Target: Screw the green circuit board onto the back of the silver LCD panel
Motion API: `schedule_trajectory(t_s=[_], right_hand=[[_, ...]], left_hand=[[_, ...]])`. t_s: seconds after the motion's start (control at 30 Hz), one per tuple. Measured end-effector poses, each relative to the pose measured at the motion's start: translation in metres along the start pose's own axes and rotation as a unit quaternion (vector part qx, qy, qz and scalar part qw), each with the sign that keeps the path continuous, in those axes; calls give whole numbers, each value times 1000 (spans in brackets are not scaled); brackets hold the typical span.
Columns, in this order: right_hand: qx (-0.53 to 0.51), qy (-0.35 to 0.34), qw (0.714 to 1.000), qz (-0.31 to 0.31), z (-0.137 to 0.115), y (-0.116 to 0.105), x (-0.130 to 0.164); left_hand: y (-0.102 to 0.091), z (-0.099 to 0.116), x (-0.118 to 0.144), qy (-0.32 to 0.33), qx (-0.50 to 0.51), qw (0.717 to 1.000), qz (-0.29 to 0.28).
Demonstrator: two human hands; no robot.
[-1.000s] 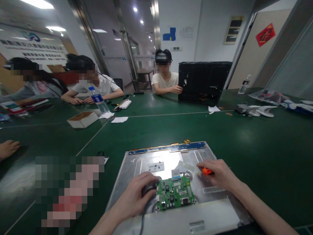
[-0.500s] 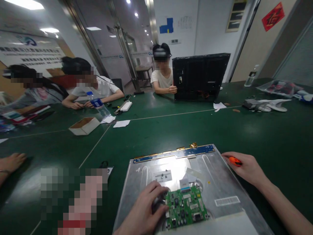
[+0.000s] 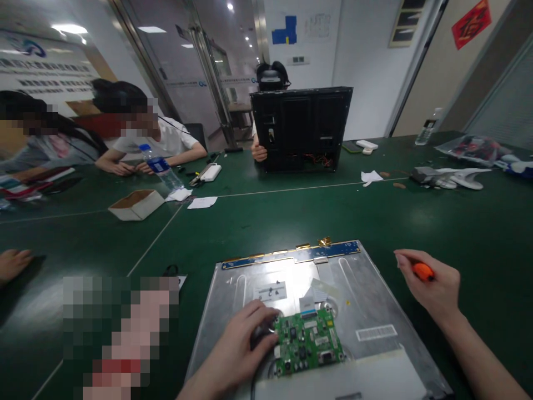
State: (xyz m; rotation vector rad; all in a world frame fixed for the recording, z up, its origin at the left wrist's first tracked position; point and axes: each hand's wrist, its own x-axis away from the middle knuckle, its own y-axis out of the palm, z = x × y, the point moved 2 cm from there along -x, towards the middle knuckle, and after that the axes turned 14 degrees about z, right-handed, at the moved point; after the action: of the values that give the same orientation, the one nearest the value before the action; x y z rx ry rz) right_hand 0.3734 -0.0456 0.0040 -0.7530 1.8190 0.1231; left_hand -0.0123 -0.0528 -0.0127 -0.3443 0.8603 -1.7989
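Note:
A silver metal monitor back panel (image 3: pixel 366 294) lies flat on the green table in front of me. A green circuit board (image 3: pixel 308 343) sits on its near part, with a blue strip board (image 3: pixel 291 255) along its far edge. My left hand (image 3: pixel 244 344) rests on the panel at the board's left edge, fingers closed around a dark cable plug. My right hand (image 3: pixel 431 286) hovers over the table just right of the panel, shut on an orange-handled tool (image 3: pixel 422 271).
Across the table a person holds a black monitor housing (image 3: pixel 302 129) upright. A cardboard box (image 3: pixel 135 204), water bottle (image 3: pixel 160 168), white papers and grey parts (image 3: pixel 447 178) lie further off. Other people sit at the far left; another hand (image 3: pixel 12 262) rests at the left edge.
My right hand has drawn away from the circuit board, off the panel to its right, still holding the orange tool. The person opposite has turned the black housing more upright.

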Motion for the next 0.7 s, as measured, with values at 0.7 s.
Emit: schedule_trajectory(t_s=[0.7], right_hand=[[-324,564,746,-140,-31,41,27]], left_hand=[[-22,13,22,68,-74,988,117]])
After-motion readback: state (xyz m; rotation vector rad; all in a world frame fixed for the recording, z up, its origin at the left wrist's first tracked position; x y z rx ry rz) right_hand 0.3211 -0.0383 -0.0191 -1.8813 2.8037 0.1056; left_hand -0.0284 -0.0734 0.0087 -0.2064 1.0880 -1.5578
